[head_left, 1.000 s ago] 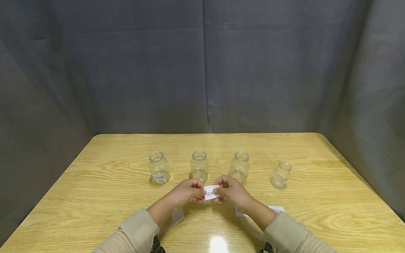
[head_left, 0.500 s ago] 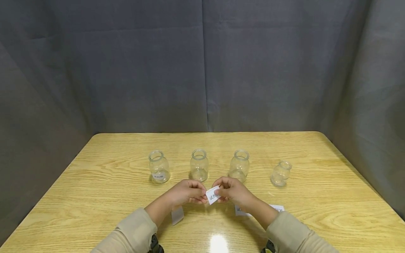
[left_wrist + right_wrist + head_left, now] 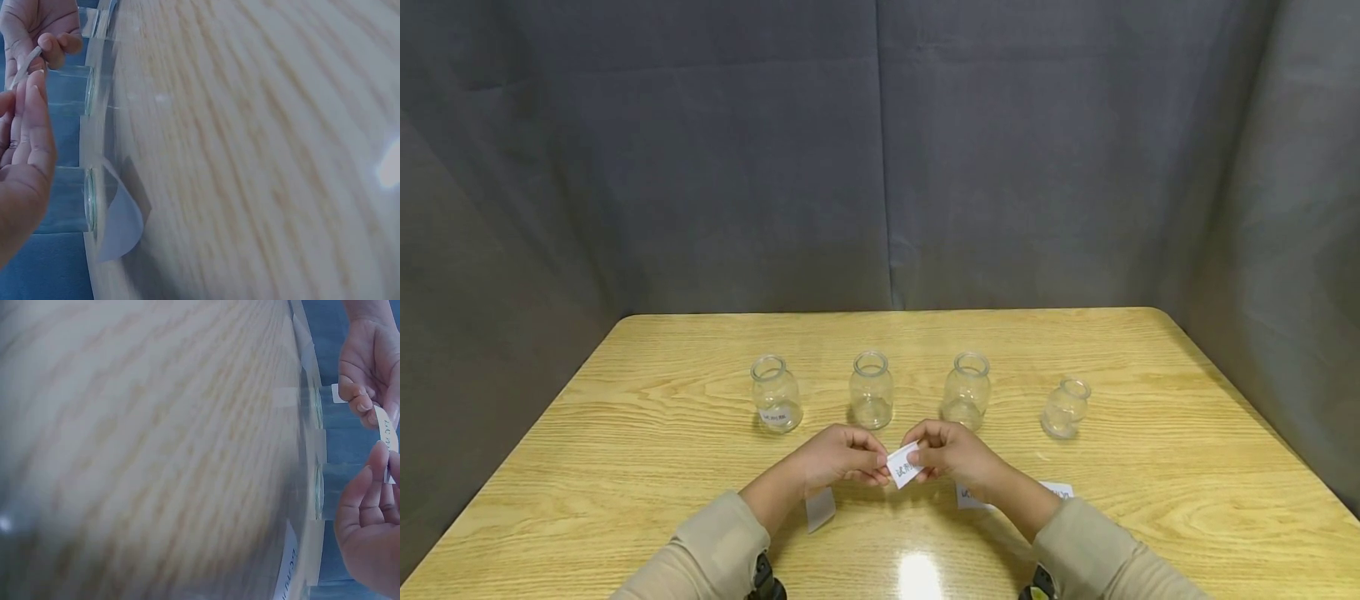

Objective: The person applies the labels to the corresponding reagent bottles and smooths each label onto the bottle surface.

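Little label: the white label (image 3: 904, 468) with black writing is up between both hands, tipped to one side.
Left hand: this hand (image 3: 838, 461) has thumb and finger pinched on one end.
Right hand: this one (image 3: 953, 457) pinches the other end — its thumb lies over some writing.
Jars: a jar with a label on it (image 3: 775, 396), a plain middle jar (image 3: 872, 402), a third jar (image 3: 967, 393) and a small jar (image 3: 1065, 410) stand in a row.
In the way: the right hand hides the third jar's bottom.
Papers: a bent paper (image 3: 821, 510) sits near the left arm — two written papers, one nearer (image 3: 972, 498) and one farther right (image 3: 1059, 490), are partly behind the right arm.
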Motion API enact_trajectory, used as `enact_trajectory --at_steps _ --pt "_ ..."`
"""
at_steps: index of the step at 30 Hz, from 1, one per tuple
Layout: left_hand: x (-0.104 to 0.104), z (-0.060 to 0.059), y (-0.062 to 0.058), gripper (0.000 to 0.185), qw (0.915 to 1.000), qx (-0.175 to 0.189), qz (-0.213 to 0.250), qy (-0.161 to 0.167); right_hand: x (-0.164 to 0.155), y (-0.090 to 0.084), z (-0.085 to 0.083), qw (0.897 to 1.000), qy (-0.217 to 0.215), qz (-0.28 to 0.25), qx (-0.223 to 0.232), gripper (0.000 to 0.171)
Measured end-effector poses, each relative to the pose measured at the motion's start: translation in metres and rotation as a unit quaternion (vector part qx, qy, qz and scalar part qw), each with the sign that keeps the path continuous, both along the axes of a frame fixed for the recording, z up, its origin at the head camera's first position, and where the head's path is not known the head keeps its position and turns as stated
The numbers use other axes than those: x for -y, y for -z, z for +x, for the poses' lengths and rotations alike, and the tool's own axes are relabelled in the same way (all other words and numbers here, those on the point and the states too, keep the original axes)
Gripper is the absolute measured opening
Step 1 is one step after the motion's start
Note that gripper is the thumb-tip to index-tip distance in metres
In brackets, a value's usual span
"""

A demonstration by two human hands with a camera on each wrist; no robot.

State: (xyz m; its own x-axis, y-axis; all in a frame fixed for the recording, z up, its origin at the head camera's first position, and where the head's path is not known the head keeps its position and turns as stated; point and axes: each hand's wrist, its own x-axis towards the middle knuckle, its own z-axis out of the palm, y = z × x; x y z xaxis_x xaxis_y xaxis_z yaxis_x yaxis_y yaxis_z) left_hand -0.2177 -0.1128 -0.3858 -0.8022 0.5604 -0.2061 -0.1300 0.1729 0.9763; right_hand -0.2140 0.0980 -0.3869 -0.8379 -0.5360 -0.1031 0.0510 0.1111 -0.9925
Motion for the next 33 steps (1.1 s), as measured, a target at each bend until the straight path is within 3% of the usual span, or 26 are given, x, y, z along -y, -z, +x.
enact_trajectory --at_steps 7,17,25,33 --pt "-0.001 0.002 -0.002 0.019 1.0 0.001 -0.005 0.0 0.001 0.0 0.001 1.0 0.007 0.002 0.004 0.027" --pt "0.0 0.003 0.002 0.022 0.9993 0.019 0.028 0.016 0.0 0.003 0.003 1.0 0.0 -0.009 0.01 0.024" --pt "-0.006 0.003 -0.007 0.02 0.9998 -0.011 -0.016 -0.008 -0.004 -0.001 0.002 1.0 0.011 0.005 0.006 0.027" --pt "-0.009 0.001 -0.005 0.022 0.9999 -0.001 0.003 -0.016 -0.004 -0.005 0.003 1.0 0.024 -0.003 0.009 0.025"
